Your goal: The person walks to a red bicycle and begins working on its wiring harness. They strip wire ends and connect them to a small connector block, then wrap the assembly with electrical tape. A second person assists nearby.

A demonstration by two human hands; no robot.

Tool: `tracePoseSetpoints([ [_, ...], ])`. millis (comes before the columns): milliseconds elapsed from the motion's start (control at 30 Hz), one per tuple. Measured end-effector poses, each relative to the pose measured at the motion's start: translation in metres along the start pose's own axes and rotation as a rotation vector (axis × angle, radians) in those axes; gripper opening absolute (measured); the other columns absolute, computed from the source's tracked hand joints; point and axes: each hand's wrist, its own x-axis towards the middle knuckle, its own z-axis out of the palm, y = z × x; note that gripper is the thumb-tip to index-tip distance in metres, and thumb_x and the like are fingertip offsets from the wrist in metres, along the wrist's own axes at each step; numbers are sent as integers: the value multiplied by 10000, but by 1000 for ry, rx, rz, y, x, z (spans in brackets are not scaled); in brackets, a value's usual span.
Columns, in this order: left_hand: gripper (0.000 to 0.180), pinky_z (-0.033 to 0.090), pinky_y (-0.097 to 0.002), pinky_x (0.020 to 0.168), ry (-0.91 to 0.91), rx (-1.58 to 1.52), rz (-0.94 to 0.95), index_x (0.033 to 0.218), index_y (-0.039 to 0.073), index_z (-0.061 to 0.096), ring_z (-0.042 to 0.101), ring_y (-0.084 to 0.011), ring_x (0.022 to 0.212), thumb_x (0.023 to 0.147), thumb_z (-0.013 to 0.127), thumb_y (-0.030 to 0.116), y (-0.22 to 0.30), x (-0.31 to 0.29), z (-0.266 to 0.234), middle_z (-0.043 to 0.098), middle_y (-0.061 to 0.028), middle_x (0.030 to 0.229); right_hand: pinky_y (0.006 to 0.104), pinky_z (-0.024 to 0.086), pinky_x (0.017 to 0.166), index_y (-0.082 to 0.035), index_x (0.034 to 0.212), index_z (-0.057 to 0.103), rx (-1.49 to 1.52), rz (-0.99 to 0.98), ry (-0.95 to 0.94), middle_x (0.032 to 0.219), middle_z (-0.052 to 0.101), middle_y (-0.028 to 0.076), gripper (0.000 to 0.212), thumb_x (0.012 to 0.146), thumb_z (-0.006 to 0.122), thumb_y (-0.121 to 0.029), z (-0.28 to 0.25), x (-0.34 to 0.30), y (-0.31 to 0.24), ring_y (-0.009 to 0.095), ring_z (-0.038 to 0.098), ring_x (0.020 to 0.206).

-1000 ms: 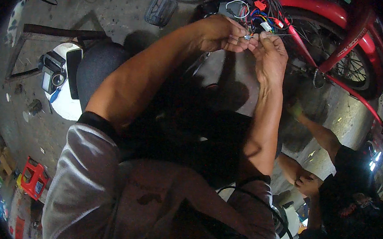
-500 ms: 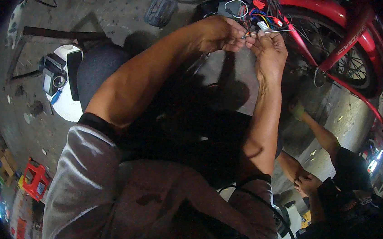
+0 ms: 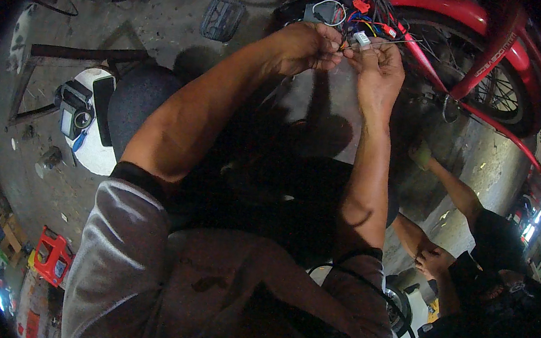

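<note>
Both my hands meet beside the wiring of a red bike. My left hand (image 3: 310,49) pinches a thin wire whose orange part (image 3: 344,45) shows at the fingertips. My right hand (image 3: 379,69) is closed close to it, a thin straight rod (image 3: 394,41) lying between its fingers and sticking out to the right. Just above the right fingertips is a white plug connector (image 3: 362,38). Behind it, a bundle of coloured wires (image 3: 376,29) and red connectors (image 3: 361,5) hang by the red frame (image 3: 424,65). The exact grip on the wire is partly hidden by my fingers.
A spoked wheel (image 3: 493,92) stands at the upper right. On the floor lie a black pedal-like pad (image 3: 224,19) and a dark metal frame (image 3: 87,53). A white seat-like piece with a dark device (image 3: 76,113) is at left. A co-worker's hand (image 3: 433,262) is at lower right.
The white connector has shifted slightly left and turned. My right hand and the rod have moved a little left, and the rod's angle differs slightly. My left hand stays nearly in place.
</note>
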Motion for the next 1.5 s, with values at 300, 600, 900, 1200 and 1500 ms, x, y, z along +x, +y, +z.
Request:
tracePoseSetpoints([
  [300,200,509,-272,632,-51,39,12,1076,53,510,583,-134,722,879,494,22,-1,8,-4,625,-82,908,276,511,716,29,950,505,-105,-158,20,863,624,112,92,898,498,-46,1,1,2,166,633,767],
  [600,162,485,-247,615,-53,107,59,1020,72,522,561,-100,690,876,479,12,0,8,1,640,-66,892,284,516,715,32,962,497,-70,-116,25,872,624,119,97,893,499,-36,4,2,3,182,638,783],
  [900,201,473,-246,611,-34,57,23,1043,48,481,568,-110,694,859,465,-28,4,4,3,654,-113,959,311,530,708,28,985,486,10,-11,35,880,629,148,114,894,493,-40,0,3,2,219,650,791],
  [1200,178,526,-237,597,-75,39,22,1079,20,457,604,-111,688,901,455,13,6,4,3,645,-170,1003,286,525,674,35,933,483,133,25,71,820,626,145,80,874,475,-17,2,4,0,184,641,725],
  [1500,156,549,-269,595,-50,29,27,1015,-8,537,615,-150,686,881,544,73,-1,9,-4,631,-112,847,292,523,689,26,958,483,88,21,41,844,625,129,89,891,485,-32,2,0,-4,189,643,754],
])
